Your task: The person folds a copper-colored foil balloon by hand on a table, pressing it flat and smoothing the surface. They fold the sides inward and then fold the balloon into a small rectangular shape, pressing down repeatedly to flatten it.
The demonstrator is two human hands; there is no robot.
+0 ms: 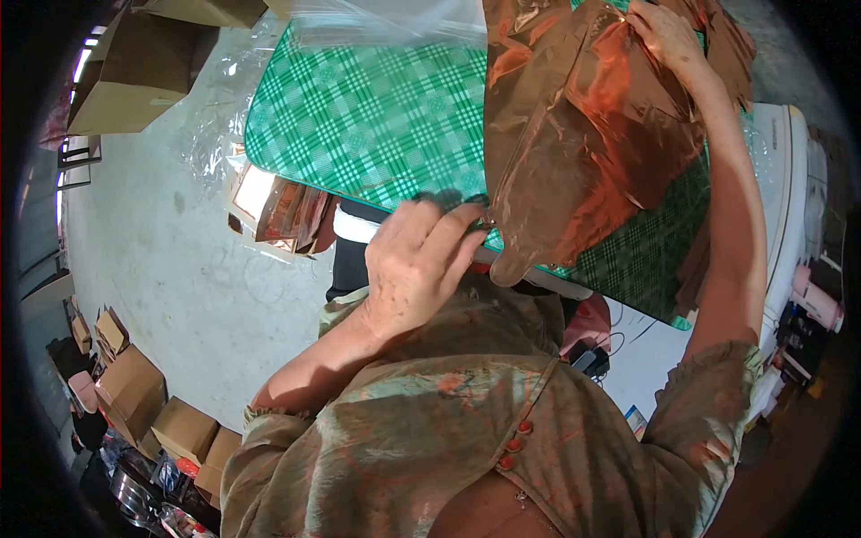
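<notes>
A shiny copper-coloured foil sheet (574, 143), shaped like a flat, uninflated foil balloon, lies creased over the right part of a green checked tabletop (377, 125). One rounded end hangs past the near edge. My left hand (413, 255) is closed at the foil's left edge, thumb and fingertips pinched together there; the exact grip is partly hidden. Farther up, my right hand (668, 36) has its fingers closed on the foil near the top of the view, and that arm reaches along its right side.
Clear plastic film (386, 22) covers the table's far side. Below the table's left edge stands a box of copper-coloured pieces (296, 211). Cardboard boxes (134, 390) sit on the floor at left, with a large open carton (134, 90) farther up. A white surface (780, 170) borders the right.
</notes>
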